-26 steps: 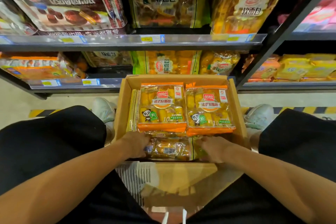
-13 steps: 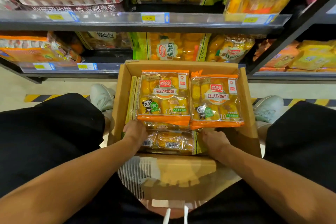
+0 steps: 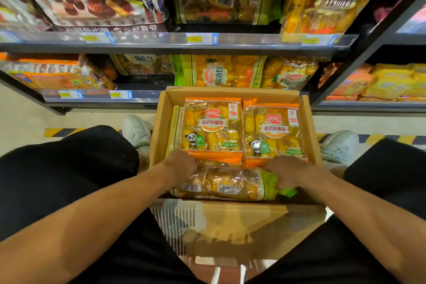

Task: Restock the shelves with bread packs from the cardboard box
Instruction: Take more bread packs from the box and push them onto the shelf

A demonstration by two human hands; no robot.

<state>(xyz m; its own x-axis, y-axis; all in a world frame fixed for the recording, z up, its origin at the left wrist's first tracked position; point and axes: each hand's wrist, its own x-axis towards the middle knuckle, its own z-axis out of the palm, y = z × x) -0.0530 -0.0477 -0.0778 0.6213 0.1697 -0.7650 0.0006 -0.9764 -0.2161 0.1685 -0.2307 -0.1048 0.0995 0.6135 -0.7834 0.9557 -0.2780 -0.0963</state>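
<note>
A person crouches before the shelves (image 3: 175,40), knees in black cloth on either side of a cardboard box (image 3: 309,127) that stands on the floor between two pale shoes. Both hands reach into the near end of the box and hold one bread pack (image 3: 228,184), which lies crosswise there with its barcode side up and its green end to the right. The left hand (image 3: 182,166) grips the pack's left end, its fingers curled down over the wrapper and hidden beyond the knuckles. The right hand (image 3: 284,169) grips the green end, fingers curled round it.

Beyond the held pack, two orange packs lie flat side by side in the box, faces up, each with a panda on the label: the left pack (image 3: 213,127) and the right pack (image 3: 273,131). A thin yellow pack (image 3: 175,127) stands on edge against the box's left wall.

The box's far wall sits just beside the lower shelf (image 3: 96,95), which carries yellow and orange bread bags. The upper shelf holds larger bags, one with chocolate cakes pictured.
</note>
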